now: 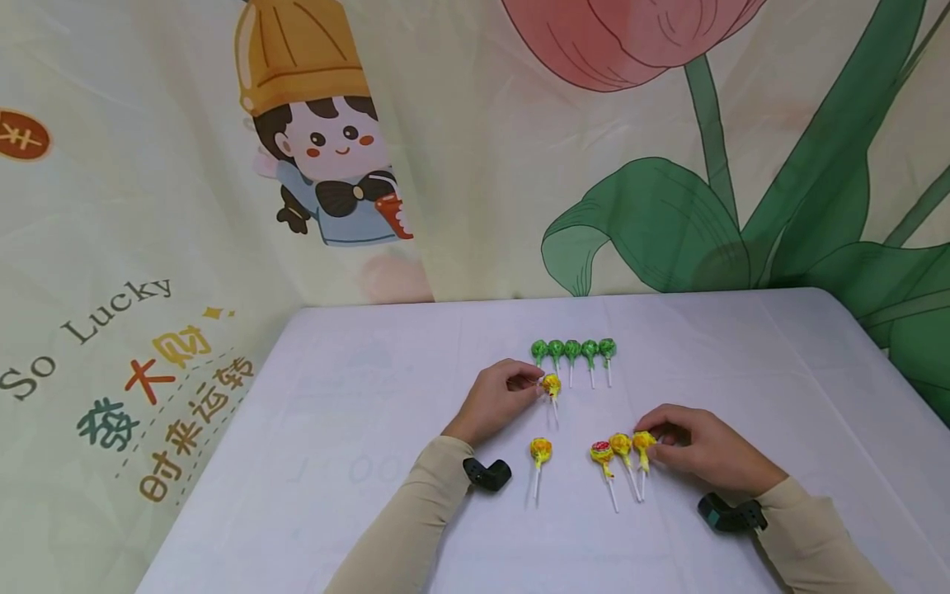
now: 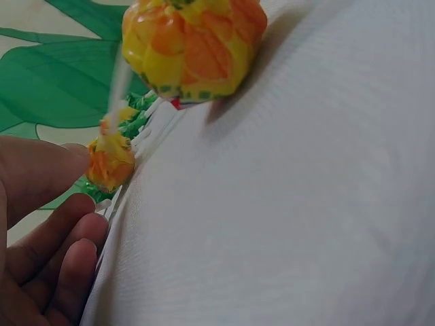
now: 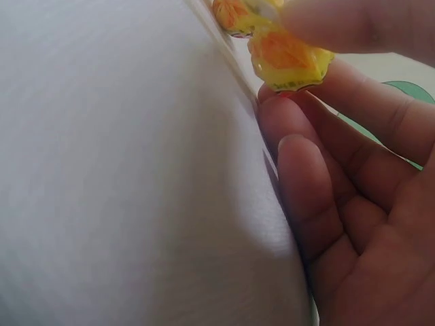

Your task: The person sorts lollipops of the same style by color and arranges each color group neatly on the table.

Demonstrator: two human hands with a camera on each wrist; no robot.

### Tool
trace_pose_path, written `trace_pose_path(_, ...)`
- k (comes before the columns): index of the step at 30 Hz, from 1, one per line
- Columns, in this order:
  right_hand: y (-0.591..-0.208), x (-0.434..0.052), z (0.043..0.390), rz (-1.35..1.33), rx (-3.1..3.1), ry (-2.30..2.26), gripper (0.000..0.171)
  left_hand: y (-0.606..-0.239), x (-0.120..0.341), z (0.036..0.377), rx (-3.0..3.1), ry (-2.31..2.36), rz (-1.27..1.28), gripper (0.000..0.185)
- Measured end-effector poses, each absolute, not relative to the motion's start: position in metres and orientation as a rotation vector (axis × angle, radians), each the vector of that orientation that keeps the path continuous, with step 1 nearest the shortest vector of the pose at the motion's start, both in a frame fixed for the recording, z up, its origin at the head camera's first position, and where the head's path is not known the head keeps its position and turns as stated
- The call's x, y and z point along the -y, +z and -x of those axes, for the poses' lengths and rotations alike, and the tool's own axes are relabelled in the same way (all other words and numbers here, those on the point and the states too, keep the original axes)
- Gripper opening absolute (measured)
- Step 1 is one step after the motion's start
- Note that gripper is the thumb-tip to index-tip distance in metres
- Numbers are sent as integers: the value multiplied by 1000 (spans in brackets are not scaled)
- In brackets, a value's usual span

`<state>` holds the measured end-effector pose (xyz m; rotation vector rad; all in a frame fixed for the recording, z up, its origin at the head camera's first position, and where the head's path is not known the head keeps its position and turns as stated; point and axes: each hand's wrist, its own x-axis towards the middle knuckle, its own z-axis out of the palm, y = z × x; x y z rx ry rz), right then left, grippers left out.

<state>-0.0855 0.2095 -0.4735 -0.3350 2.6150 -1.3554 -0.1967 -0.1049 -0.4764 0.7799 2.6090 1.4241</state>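
A: What lay beyond the fingers?

B: A table (image 1: 371, 429) under a white cloth carried the work. Past the fingertips of the left hand (image 1: 499, 402) stood a row of green lollipops (image 1: 573, 350), heads level, sticks toward the person. Three yellow lollipops (image 1: 622, 450) lay just inside the fingers of the right hand (image 1: 701, 450), and a single yellow lollipop (image 1: 540, 451) lay between the two wrists.

A: State of the fingers?

B: The left thumb and forefinger were narrowed onto the head of one yellow lollipop (image 1: 552, 384), just below the green row. The right fingers were curled and pinched the head of the rightmost lollipop (image 1: 643, 440) of the three; the right wrist view showed the wrapper between thumb and fingertips.

A: Handling properties?

B: Judged light, with a hard head, a crinkly and probably slippery wrapper, and a thin stick that could bend. The head appeared the surest place to grip; the stick suited fine alignment.
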Motion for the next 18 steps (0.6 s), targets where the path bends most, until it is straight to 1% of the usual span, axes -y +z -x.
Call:
trace_pose_path(5, -475, -210, 86, 338, -2622, -1356, 21, -477, 103, 197, -2627, 1412, -792, 21)
trace_pose_path(18, -476, -211, 87, 338, -2630, -1372, 21, -476, 90, 197, -2699, 1340, -739, 28)
